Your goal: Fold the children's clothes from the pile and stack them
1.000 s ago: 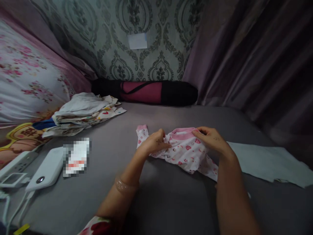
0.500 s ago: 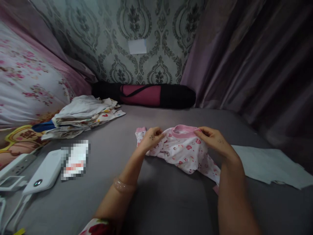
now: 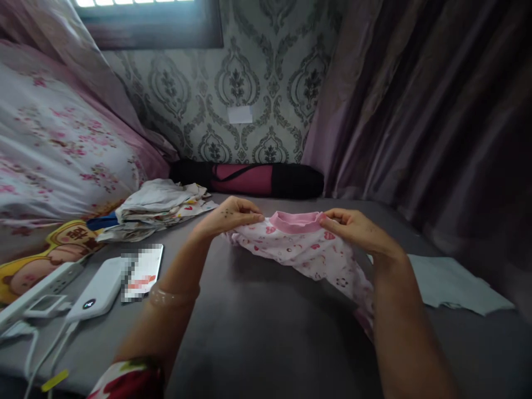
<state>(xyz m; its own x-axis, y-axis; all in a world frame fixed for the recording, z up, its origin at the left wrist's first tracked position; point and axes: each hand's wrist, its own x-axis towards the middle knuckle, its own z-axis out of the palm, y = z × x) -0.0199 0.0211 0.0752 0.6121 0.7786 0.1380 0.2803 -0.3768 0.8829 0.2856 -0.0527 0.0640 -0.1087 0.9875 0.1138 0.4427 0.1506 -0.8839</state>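
A small white long-sleeved shirt (image 3: 307,249) with pink prints and a pink neckband hangs stretched between my hands over the grey bed surface (image 3: 249,332). My left hand (image 3: 233,215) is closed, pinching the shoulder just left of the neckband. Thumb and fingers of my right hand (image 3: 349,226) pinch the fabric at the right end of the neckband. One sleeve droops down beside my right forearm and is partly hidden by it. The other sleeve is mostly hidden under my left hand.
A stack of folded clothes (image 3: 158,205) lies at the back left. Nearer are a phone (image 3: 143,271), a white power bank (image 3: 100,288), a power strip (image 3: 45,288) and cables. A pale folded cloth (image 3: 457,282) lies right. Against the wall rests a black and maroon bag (image 3: 245,178).
My left hand has moved left and up along the shirt, pulling its shoulder outward. The shirt is now raised and more spread. The camera view has tilted up, showing a window.
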